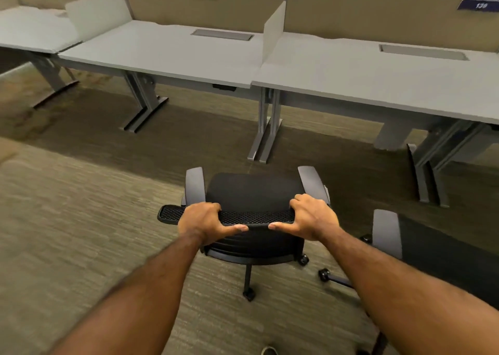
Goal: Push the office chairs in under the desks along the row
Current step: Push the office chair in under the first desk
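A black office chair [253, 190] with grey armrests stands on the carpet in front of me, facing the desks and a little way out from them. My left hand [202, 219] and my right hand [313, 217] both grip the top edge of its mesh backrest. The middle desk [167, 55], under label 138, lies ahead and to the left. The right desk [378, 79], under label 139, is ahead to the right. A second black chair [442, 255] sits close beside my right arm, partly cut off.
Paired desk legs [266, 136] stand straight ahead of the chair, and more legs [144, 109] are to the left. A white divider panel [274, 28] separates the two desks. A third desk [29, 30] is at far left. Carpet stretches out on the left.
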Tool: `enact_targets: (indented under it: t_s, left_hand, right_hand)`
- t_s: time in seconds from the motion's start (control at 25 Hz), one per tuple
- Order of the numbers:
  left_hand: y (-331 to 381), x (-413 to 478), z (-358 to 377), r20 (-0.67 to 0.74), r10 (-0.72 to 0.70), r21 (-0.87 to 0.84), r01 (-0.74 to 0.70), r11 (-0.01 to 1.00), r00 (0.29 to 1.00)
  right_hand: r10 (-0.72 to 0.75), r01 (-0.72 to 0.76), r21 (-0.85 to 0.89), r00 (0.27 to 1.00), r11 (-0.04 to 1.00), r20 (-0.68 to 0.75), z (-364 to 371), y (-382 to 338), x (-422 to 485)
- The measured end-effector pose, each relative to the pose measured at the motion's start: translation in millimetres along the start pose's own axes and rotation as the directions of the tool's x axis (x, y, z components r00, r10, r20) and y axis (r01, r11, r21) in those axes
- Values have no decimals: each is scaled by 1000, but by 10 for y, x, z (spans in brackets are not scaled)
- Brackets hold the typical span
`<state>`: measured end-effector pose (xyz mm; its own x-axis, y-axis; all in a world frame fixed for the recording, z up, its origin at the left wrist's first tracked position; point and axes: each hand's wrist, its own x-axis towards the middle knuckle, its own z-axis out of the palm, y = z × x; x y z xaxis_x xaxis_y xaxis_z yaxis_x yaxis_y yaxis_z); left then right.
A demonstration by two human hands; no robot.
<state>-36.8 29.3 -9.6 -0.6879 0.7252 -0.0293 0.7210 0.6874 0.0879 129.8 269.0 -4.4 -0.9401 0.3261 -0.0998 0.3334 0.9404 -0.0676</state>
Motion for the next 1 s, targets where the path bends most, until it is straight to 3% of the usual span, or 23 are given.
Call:
enact_targets:
  t_s: [0.44, 0.68, 0.84, 1.0]
  left_hand:
    - [-1341, 808, -115, -46, -116, 16, 117, 993, 992]
    - [-2409, 1579, -157, -93, -30, -40, 26, 999, 995]
    - [-3224, 2108, -275, -4, 67, -122, -67, 990, 998]
    - [-3884, 2562, -344, -7, 85, -128, -85, 988, 996]
  right_hand:
    - [-108, 108, 20, 994, 994, -24, -63, -742, 1633]
    - [-73, 73, -1, 993, 997, -97, -59, -1352, 2693]
    - [-54, 54, 7, 998, 999, -21, -122, -1837, 3481]
    - [-28, 25, 25, 989, 999, 142, -189, -2224, 4245]
